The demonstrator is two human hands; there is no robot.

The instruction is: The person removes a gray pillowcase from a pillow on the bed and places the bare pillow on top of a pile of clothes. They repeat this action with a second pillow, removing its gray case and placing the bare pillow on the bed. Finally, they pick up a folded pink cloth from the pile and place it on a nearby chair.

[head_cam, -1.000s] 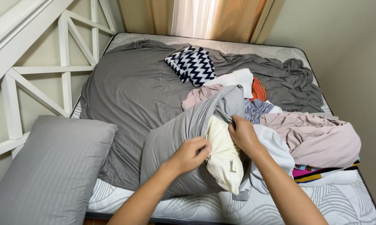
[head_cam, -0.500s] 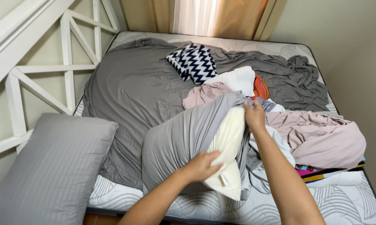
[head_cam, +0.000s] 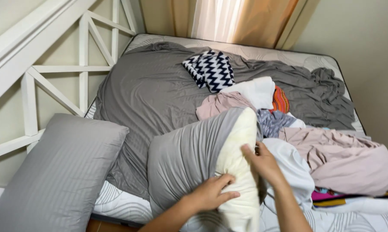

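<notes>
A cream pillow (head_cam: 240,163) sticks out of a grey pillowcase (head_cam: 189,159) at the near edge of the bed. My left hand (head_cam: 211,193) grips the pillowcase's open edge against the pillow's lower part. My right hand (head_cam: 263,163) presses on the right side of the pillow, fingers bent around the cloth there. About a third of the pillow's width shows; the pillowcase hides the remainder.
A grey sheet (head_cam: 159,90) lies loose over the mattress (head_cam: 116,204). A black-and-white zigzag cloth (head_cam: 211,68) sits further up. A heap of pink, white and patterned clothes (head_cam: 331,159) fills the right side. Another grey pillow (head_cam: 56,176) leans at left by a white railing (head_cam: 30,86).
My right hand has come down from the pillow's top corner to its right side. My left hand has slid lower along the case's edge, and more of the cream pillow shows.
</notes>
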